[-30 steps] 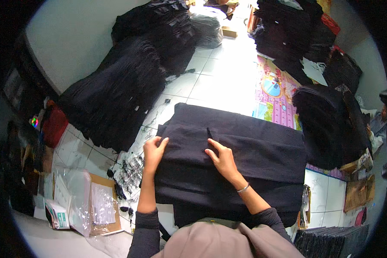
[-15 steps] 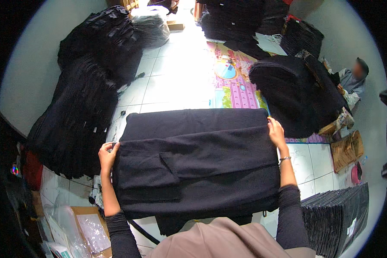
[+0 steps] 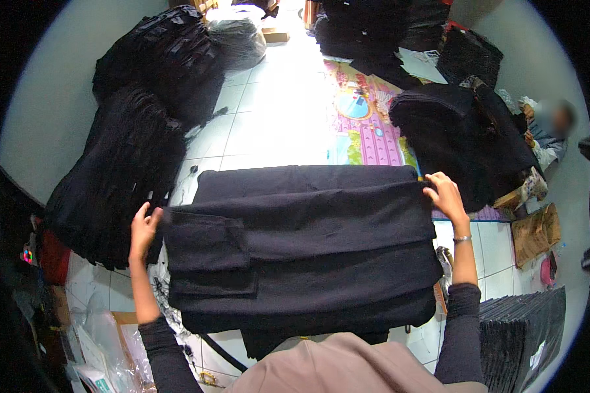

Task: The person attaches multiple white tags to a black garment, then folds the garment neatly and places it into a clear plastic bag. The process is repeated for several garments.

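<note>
A black garment panel (image 3: 321,226) with a squarish patch pocket (image 3: 206,242) lies spread in folds over a board-like surface in front of me. Beside its upper left corner is my left hand (image 3: 144,230), with thumb and fingers apart. The thumb is close to the cloth edge, which is slightly blurred there. My right hand (image 3: 447,200) pinches the upper right corner of the panel between thumb and fingers. More black cloth (image 3: 295,174) shows beyond the panel's far edge. Whatever supports the cloth is mostly hidden.
Tall piles of black cloth (image 3: 115,177) stand at the left, with others (image 3: 439,141) at the right. A person (image 3: 549,134) sits by the right-hand pile. Flat black bundles (image 3: 521,334) are at lower right, a brown bag (image 3: 536,234) above them. Plastic packaging (image 3: 101,334) lies at lower left.
My left hand has moved left and its fingers have come off the cloth. My right hand has shifted right with its corner. The panel lies wider, its pocket flatter.
</note>
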Demonstrator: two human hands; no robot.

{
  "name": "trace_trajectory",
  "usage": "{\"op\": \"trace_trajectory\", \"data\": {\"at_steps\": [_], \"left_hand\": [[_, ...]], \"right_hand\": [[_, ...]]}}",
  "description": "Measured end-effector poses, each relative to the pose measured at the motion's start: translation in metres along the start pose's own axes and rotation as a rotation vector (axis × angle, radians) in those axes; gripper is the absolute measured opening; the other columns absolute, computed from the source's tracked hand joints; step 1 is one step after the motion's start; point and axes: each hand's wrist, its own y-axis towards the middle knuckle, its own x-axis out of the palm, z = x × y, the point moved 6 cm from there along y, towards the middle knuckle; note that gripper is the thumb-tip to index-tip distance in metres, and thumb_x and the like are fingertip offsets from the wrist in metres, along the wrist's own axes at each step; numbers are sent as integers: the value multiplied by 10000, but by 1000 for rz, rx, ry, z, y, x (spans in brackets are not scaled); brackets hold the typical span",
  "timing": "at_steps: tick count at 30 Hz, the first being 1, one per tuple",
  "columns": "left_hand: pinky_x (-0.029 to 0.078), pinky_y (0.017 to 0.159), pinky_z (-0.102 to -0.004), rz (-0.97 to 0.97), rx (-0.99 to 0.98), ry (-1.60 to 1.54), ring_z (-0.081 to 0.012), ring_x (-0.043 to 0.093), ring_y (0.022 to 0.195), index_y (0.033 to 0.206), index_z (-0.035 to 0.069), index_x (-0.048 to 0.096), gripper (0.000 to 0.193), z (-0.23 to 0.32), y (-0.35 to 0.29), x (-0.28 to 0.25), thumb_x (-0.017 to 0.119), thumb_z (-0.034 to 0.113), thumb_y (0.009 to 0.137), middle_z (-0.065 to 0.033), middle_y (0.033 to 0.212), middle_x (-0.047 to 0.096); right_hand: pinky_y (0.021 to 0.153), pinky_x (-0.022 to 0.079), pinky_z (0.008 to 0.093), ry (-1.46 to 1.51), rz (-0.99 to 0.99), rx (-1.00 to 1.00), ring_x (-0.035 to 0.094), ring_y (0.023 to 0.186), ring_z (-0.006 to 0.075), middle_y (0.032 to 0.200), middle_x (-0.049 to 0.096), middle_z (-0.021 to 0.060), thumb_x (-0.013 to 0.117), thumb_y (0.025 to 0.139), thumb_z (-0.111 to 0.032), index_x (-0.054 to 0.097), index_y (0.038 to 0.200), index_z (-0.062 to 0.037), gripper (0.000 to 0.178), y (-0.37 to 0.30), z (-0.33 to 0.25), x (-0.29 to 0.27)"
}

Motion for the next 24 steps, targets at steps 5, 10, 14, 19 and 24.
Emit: {"op": "trace_trajectory", "data": {"at_steps": [5, 10, 14, 19, 24], "left_hand": [[342, 1100, -410, -343, 476, -192, -305, 385, 1381, 1404, 46, 455, 791, 40, -105, 38, 786, 247, 715, -184, 1489, 400], [301, 1151, -448, -244, 729, 444, -313, 418, 1353, 1373, 61, 496, 698, 48, -142, 72, 583, -36, 687, -153, 1439, 467], [329, 1140, -432, -127, 733, 338, -323, 462, 1319, 1284, 38, 586, 637, 39, -129, 64, 444, -181, 703, -144, 1368, 540], [294, 1156, -422, -257, 692, 331, -309, 418, 1356, 1326, 56, 556, 652, 27, -141, 69, 471, -166, 719, -144, 1403, 509], [263, 1161, -426, -280, 659, 245, -312, 385, 1382, 1334, 63, 559, 538, 28, -139, 72, 660, 130, 810, -129, 1429, 492]], "right_hand": [[1168, 248, 443, 345, -573, 33, 371, 1390, 295, 1470, 440, 131, 618, 730, 2, 483, 1391, -92, 681, -79, -50, 17], [1141, 299, 488, -137, -93, -110, 497, 1297, 263, 1384, 540, 100, 563, 752, 100, 554, 1338, -121, 626, -101, -79, 20], [1137, 304, 489, -178, -13, -63, 513, 1283, 251, 1359, 560, 109, 498, 820, 70, 561, 1330, -107, 543, -109, -71, 25], [1135, 245, 554, -193, -184, 18, 365, 1389, 285, 1479, 416, 135, 551, 849, -24, 405, 1449, -104, 623, -128, -93, 15], [1059, 51, 745, 80, -337, -121, 26, 1473, 402, 1602, 74, 174, 759, 697, -472, 139, 1546, -130, 1106, -115, -181, 22]]}}
